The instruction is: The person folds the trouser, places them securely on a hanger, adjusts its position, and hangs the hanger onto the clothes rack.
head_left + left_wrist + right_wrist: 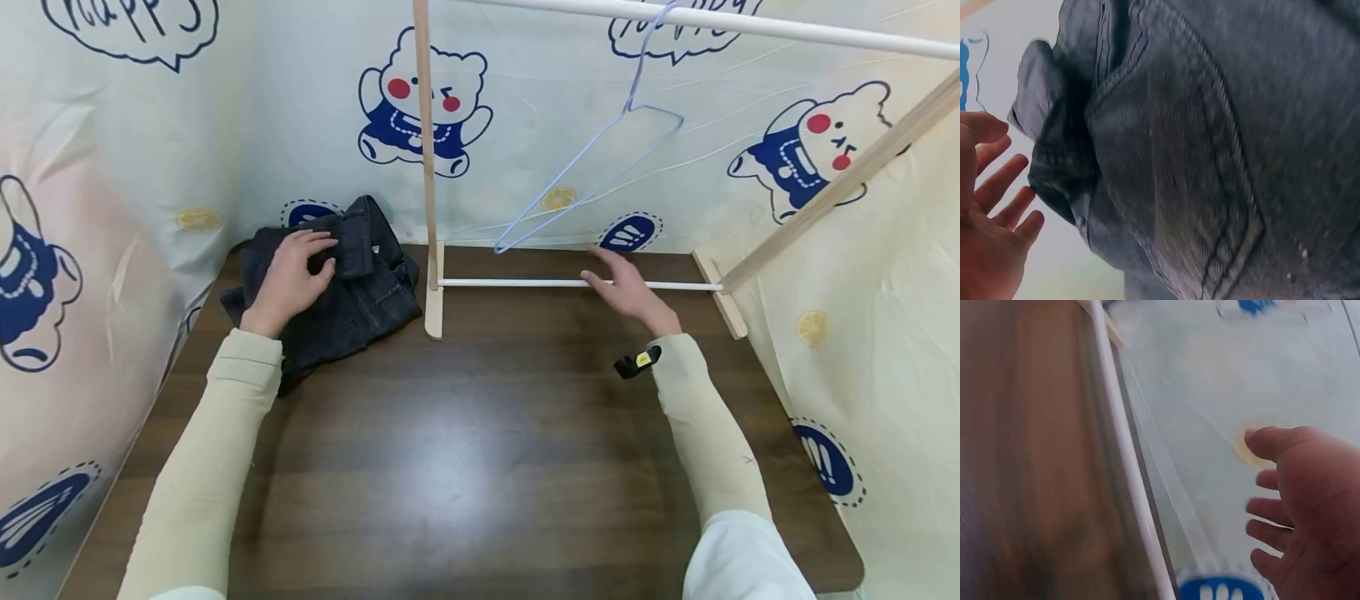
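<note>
A bundled dark denim garment (pixel 367 312) lies at the back left of the brown table. Over its near left part hovers my left hand (pixel 292 275), fingers loosely bent and holding nothing. The left wrist view shows the denim (pixel 1197 137) close up, with stitched seams, and my left hand (pixel 994 206) beside it with fingers spread. My right hand (pixel 626 287) is above the rack's lower white bar (pixel 517 283). In the right wrist view that hand (pixel 1313 500) stands apart from the bar (pixel 1127 444), fingers extended. A light blue hanger (pixel 558 179) hangs from the top bar.
A small rack with a white top bar (pixel 787 31), a left wooden post (pixel 427 150) and a right post (pixel 840 179) stands at the back of the table (pixel 450 467). Printed cloth (pixel 300 108) surrounds the table. A black strap (pixel 637 362) sits at my right wrist.
</note>
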The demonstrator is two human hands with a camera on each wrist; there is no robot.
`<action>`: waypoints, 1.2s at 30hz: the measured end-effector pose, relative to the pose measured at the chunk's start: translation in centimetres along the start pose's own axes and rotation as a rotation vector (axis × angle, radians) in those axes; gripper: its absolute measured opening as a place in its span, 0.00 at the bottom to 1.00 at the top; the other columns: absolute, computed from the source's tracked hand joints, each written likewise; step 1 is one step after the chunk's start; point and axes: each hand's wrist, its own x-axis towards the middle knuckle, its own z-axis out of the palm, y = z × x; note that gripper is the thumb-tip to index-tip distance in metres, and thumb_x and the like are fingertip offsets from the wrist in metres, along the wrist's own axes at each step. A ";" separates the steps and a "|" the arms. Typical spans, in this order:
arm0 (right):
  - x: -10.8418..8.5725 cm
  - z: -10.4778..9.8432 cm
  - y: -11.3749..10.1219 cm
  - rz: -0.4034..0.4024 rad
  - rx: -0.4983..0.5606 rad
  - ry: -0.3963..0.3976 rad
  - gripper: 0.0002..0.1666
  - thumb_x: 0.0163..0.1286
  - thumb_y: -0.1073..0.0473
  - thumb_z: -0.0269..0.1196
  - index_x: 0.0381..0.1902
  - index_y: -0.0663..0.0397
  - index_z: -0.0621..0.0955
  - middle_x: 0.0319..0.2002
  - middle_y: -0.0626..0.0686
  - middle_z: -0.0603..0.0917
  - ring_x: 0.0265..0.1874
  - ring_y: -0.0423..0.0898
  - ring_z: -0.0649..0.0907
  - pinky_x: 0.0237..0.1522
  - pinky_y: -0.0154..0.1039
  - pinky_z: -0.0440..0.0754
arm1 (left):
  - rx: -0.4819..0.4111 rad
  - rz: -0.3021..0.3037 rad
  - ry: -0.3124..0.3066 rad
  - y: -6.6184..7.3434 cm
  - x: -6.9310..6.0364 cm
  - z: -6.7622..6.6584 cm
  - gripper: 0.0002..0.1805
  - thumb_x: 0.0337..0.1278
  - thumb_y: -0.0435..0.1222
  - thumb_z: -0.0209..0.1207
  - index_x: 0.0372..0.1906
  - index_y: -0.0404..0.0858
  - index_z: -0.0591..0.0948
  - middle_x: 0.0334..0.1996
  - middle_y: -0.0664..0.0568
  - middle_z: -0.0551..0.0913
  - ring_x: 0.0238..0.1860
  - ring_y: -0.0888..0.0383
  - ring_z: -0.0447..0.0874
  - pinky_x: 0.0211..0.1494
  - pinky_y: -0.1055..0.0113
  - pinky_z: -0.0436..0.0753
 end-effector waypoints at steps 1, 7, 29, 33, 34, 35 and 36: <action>0.1 0.5 -0.7 -0.020 0.009 -0.011 0.35 0.79 0.52 0.56 0.76 0.63 0.64 0.75 0.65 0.65 0.76 0.62 0.63 0.75 0.59 0.60 | 0.019 0.011 -0.001 0.2 0.0 0.3 0.21 0.67 0.31 0.59 0.62 0.26 0.80 0.66 0.31 0.75 0.73 0.33 0.62 0.78 0.41 0.57; 0.3 4.4 -4.7 -0.123 0.037 -0.102 0.29 0.78 0.53 0.59 0.72 0.60 0.72 0.71 0.61 0.74 0.72 0.58 0.70 0.73 0.55 0.66 | 0.217 0.047 -0.029 0.7 -0.6 1.8 0.23 0.60 0.31 0.65 0.59 0.24 0.80 0.63 0.28 0.77 0.76 0.32 0.57 0.79 0.38 0.51; -0.3 15.4 -13.7 -0.428 0.019 -0.240 0.37 0.75 0.58 0.62 0.75 0.66 0.64 0.73 0.62 0.68 0.74 0.54 0.66 0.76 0.48 0.63 | 0.037 0.181 0.127 3.9 -1.0 -1.7 0.12 0.68 0.21 0.56 0.50 0.26 0.86 0.48 0.33 0.86 0.56 0.39 0.79 0.65 0.42 0.76; 0.8 14.2 -15.7 -0.472 0.079 -0.081 0.43 0.72 0.61 0.65 0.78 0.64 0.58 0.76 0.63 0.62 0.77 0.54 0.61 0.77 0.48 0.59 | -0.032 0.273 0.093 6.1 -1.7 -2.9 0.14 0.66 0.19 0.56 0.49 0.30 0.87 0.47 0.38 0.86 0.54 0.42 0.80 0.58 0.45 0.79; 1.1 14.0 -16.1 -0.481 0.091 -0.050 0.44 0.71 0.62 0.65 0.78 0.63 0.58 0.77 0.63 0.61 0.77 0.54 0.61 0.77 0.49 0.59 | -0.042 0.293 0.081 6.7 -2.0 -3.0 0.14 0.65 0.19 0.56 0.48 0.31 0.87 0.47 0.39 0.86 0.53 0.43 0.80 0.57 0.46 0.80; 1.4 13.8 -16.5 -0.491 0.101 -0.026 0.45 0.71 0.62 0.65 0.78 0.62 0.58 0.77 0.63 0.60 0.77 0.54 0.61 0.77 0.49 0.60 | -0.052 0.315 0.070 7.3 -2.3 -3.2 0.14 0.64 0.18 0.57 0.47 0.31 0.88 0.46 0.40 0.87 0.53 0.44 0.81 0.56 0.47 0.81; 1.6 13.7 -16.9 -0.500 0.109 -0.011 0.45 0.70 0.63 0.66 0.79 0.62 0.58 0.77 0.63 0.60 0.77 0.54 0.61 0.77 0.49 0.60 | -0.061 0.337 0.058 7.9 -2.8 -3.2 0.14 0.63 0.18 0.58 0.47 0.32 0.88 0.46 0.41 0.87 0.52 0.45 0.82 0.54 0.48 0.81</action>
